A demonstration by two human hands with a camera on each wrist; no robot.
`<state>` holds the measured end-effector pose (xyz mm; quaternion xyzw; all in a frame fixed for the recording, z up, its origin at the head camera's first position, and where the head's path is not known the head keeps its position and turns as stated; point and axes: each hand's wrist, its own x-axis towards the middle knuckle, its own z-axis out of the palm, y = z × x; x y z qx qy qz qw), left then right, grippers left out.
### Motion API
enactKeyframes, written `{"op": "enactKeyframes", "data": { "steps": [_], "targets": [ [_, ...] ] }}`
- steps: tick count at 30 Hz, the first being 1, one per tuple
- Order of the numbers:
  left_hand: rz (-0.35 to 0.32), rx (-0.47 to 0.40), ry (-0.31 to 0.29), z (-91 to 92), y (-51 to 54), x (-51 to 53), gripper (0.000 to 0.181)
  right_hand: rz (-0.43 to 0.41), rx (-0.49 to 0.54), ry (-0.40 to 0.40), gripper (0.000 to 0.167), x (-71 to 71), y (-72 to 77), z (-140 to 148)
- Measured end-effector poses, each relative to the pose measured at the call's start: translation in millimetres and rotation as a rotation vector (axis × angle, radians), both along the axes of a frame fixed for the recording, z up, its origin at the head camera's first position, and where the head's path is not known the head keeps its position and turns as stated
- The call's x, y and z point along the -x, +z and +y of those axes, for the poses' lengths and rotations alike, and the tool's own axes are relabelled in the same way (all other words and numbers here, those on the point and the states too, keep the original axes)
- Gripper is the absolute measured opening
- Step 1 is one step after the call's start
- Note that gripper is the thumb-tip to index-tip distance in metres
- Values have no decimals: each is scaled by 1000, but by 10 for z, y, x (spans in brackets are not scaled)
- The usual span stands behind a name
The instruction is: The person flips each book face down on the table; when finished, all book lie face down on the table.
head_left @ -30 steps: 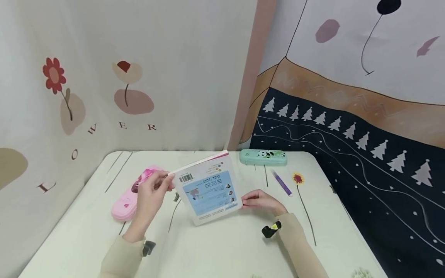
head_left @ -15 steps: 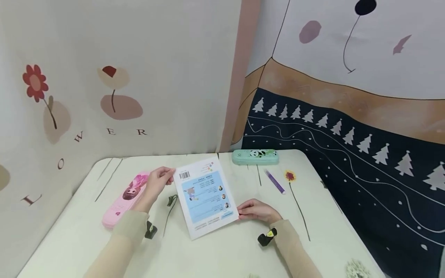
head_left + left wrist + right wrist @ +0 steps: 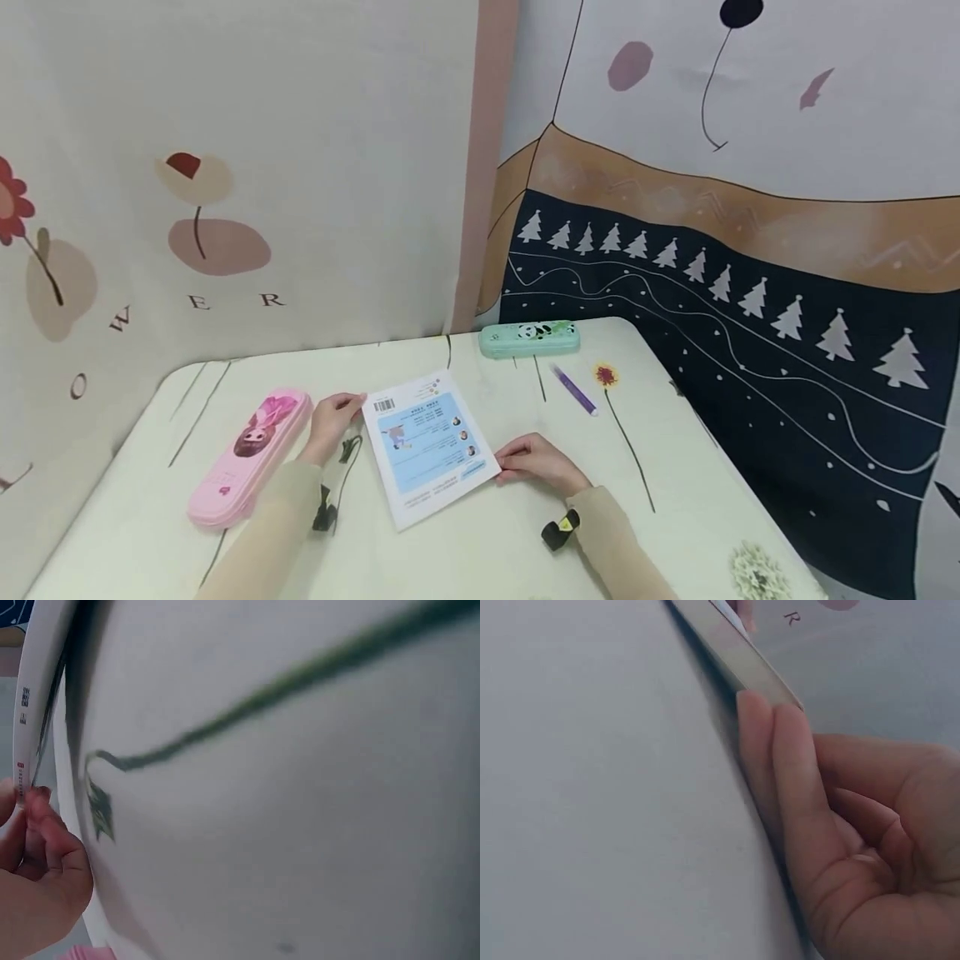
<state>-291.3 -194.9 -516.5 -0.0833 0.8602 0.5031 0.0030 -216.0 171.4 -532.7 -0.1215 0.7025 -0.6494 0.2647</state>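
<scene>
A thin book with a white and blue back cover and a barcode lies nearly flat just above or on the table, turned slightly. My left hand pinches its upper left corner between thumb and fingers. In the left wrist view the spine of the book shows between those fingertips. At the lower right corner, my right hand pinches the book. The right wrist view shows the page edges at the fingertips of the right hand, close over the tabletop.
Left of the left hand lies a pink pencil case. A mint-green panda pencil case sits at the table's back edge. A purple marker lies right of the book. The white tablecloth has printed flowers; curtains stand behind.
Both hands have lowered the book from a tilted, raised pose until it lies nearly flat at the table. The head view has swung to the right.
</scene>
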Motion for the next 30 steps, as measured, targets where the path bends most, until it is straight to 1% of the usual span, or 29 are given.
{"op": "enactKeyframes", "data": {
  "steps": [3,5,7,10,12,14,18,21,26,30],
  "targets": [
    [35,19,-42,-37,-38,-2,41,31,-24,-61,26,-55,28,-31],
    [40,-5,-69,-48,-50,11,36,58,-42,-89,26,-88,55,-33],
    [46,-23,-102,-56,-57,24,32,89,-71,-100,25,-114,78,-30],
    [39,-25,-123,-77,-73,26,28,141,-110,-92,25,-157,90,-32],
    [33,-13,-122,-95,-88,16,27,187,-147,-89,25,-195,99,-47],
    [22,7,-108,-114,-107,1,27,226,-184,-97,25,-238,107,-74],
    [39,57,-87,-116,-113,11,27,322,-330,-153,25,-308,144,-142],
    [48,84,-72,-100,-110,21,27,361,-415,-193,23,-345,154,-185],
    [21,89,-51,-94,-126,14,26,419,-452,-222,22,-377,134,-231],
    [23,86,-55,-107,-133,15,26,461,-466,-243,21,-388,139,-255]
  ]
}}
